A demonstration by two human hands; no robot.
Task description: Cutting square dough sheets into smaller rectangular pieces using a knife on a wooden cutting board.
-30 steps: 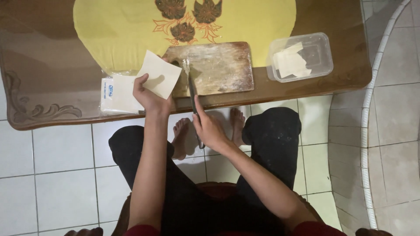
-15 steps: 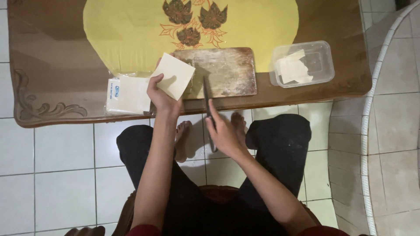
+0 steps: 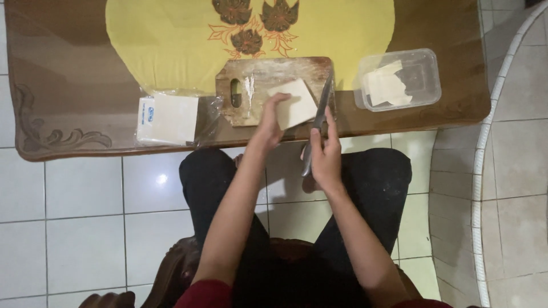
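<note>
Pastry sheet, pale and square, lies flat on the wooden cutting board, and my left hand presses on its near-left corner with fingers spread flat, gripping nothing. My right hand has its fingers wrapped shut around the handle of a knife, whose blade runs up toward 12 o'clock along the sheet's right edge. The board sits at the near edge of the brown worktop, partly on a yellow cloth with embroidered flowers. At 9 o'clock from the board lies a clear packet of more sheets. At 3 o'clock stands a clear plastic box holding pale pieces.
</note>
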